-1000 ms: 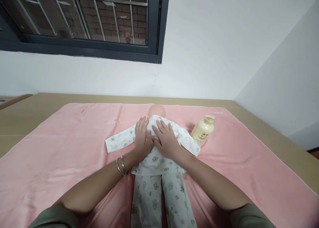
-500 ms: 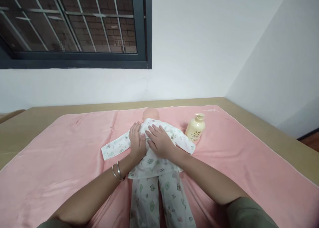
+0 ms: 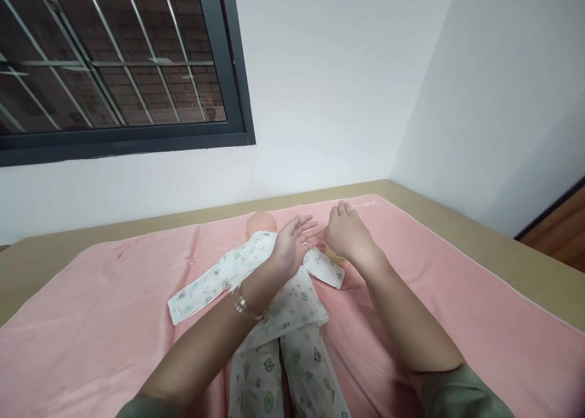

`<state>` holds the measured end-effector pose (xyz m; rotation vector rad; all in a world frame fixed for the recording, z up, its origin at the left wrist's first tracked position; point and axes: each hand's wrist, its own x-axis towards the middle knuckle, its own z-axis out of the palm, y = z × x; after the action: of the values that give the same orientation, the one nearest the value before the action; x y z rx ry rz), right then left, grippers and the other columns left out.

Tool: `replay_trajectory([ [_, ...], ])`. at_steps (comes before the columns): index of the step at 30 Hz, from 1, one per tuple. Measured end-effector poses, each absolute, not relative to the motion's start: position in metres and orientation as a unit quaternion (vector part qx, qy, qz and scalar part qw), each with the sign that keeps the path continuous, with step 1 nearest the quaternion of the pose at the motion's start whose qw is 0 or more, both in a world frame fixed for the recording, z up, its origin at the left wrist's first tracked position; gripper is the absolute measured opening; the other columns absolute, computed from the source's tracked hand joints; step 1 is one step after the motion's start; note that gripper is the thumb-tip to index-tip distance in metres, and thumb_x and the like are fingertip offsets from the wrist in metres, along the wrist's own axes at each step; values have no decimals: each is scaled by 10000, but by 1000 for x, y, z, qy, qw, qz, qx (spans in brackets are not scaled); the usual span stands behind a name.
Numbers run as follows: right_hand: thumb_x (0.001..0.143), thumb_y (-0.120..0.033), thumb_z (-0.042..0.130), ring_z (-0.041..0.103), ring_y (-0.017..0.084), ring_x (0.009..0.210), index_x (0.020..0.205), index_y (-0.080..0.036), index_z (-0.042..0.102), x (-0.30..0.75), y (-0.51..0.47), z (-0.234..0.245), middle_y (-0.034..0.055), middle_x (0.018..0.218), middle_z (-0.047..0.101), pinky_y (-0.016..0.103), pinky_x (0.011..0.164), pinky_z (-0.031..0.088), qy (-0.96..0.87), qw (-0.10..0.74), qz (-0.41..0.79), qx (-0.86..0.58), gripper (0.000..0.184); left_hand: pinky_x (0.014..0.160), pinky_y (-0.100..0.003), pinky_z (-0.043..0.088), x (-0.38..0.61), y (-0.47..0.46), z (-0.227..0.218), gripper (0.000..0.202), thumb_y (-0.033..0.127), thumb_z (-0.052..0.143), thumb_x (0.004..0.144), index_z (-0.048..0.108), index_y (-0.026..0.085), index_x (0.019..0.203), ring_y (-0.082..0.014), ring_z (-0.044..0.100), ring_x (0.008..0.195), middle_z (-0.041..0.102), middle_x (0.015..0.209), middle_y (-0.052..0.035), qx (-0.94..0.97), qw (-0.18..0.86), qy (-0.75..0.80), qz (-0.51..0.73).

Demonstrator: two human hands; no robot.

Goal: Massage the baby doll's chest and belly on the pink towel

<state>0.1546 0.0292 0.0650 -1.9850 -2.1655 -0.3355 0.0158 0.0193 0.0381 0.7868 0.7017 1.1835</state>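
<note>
A baby doll (image 3: 261, 223) lies on its front in a white patterned top (image 3: 297, 299) and matching trousers (image 3: 301, 369), arms spread. My left hand (image 3: 292, 244) is raised above its upper back, palm turned to the right, fingers extended and nothing held. Just right of it, my right hand (image 3: 350, 232) bends its fingers down over the yellow pump bottle (image 3: 337, 256). Most of the bottle, including its pump head, is hidden behind that hand, so the exact grip does not show.
A pink blanket (image 3: 109, 296) lies under the doll on a tan surface (image 3: 434, 214). Behind stand a white wall (image 3: 320, 101) and a dark-framed window (image 3: 237, 95) with bars.
Both hands have left the doll's back. My right hand moved right to the bottle; my left hand lifted and turned its palm toward it. The view has shifted right.
</note>
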Motion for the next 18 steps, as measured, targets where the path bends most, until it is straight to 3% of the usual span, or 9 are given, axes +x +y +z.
replay_trajectory([
  [3, 850, -122, 426, 509, 325, 1240, 1195, 29, 586, 160, 35, 66, 292, 1283, 566, 424, 1038, 337, -740, 41, -117, -661, 410, 726, -336, 540, 45, 50, 47, 422, 441, 386, 927, 589, 120, 1111, -227, 659, 908, 633, 1096, -169, 269, 772, 318, 480],
  [5, 846, -126, 429, 576, 306, 1144, 1094, -20, 646, 160, 37, 69, 255, 1144, 649, 440, 1042, 317, -743, 32, -121, -658, 346, 663, -338, 535, 55, 62, 47, 468, 457, 327, 942, 583, 105, 1113, -231, 656, 840, 632, 1035, -168, 236, 811, 314, 433],
  [9, 849, -154, 439, 585, 295, 1124, 1053, -33, 669, 153, 34, 71, 244, 1099, 668, 463, 1096, 210, -730, 24, -157, -665, 330, 621, -324, 515, 60, 67, 42, 520, 475, 257, 963, 600, 104, 1085, -218, 641, 752, 634, 935, -137, 224, 840, 298, 395],
  [13, 849, -176, 444, 587, 304, 1118, 1044, -25, 669, 146, 32, 66, 251, 1100, 666, 487, 1101, 184, -712, 35, -192, -674, 334, 656, -346, 519, 51, 58, 42, 543, 500, 236, 963, 606, 116, 1068, -223, 642, 759, 639, 897, -124, 224, 848, 287, 386],
  [18, 837, -140, 427, 600, 299, 1106, 1022, -61, 669, 157, 35, 69, 225, 1112, 670, 552, 1098, 191, -718, 40, -135, -682, 315, 768, -443, 523, 14, 23, 44, 581, 527, 240, 949, 574, 91, 1136, -285, 657, 910, 648, 1019, -194, 218, 870, 274, 348],
])
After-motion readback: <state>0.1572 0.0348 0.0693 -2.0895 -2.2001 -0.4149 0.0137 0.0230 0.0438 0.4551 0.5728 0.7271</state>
